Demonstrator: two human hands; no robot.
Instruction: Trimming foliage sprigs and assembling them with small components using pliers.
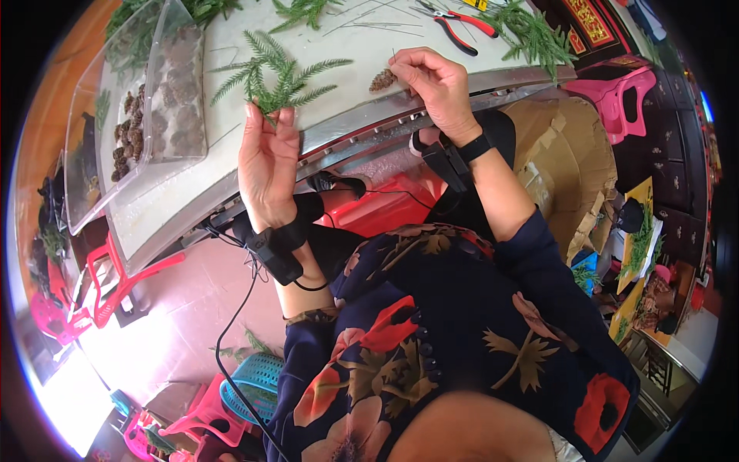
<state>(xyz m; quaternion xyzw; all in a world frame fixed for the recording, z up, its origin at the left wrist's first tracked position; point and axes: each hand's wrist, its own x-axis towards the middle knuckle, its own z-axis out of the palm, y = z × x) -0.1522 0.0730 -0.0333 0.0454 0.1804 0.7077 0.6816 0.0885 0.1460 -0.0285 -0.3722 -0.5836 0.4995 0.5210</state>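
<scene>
The left hand [268,163] pinches the base of a green sprig [277,83] between thumb and fingertips, the fronds fanning out beyond them. On the right hand [440,86], thumb and forefinger press together on a thin wire [393,55], a small brown cone [382,80] just left of those fingertips. Red-handled pliers [448,15] lie beyond the right fingers; a clear box [87,165] of cones [132,140] sits left of the left fingers.

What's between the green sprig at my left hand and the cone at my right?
In the head view, only bare pale tabletop lies between the sprig and the cone.
</scene>
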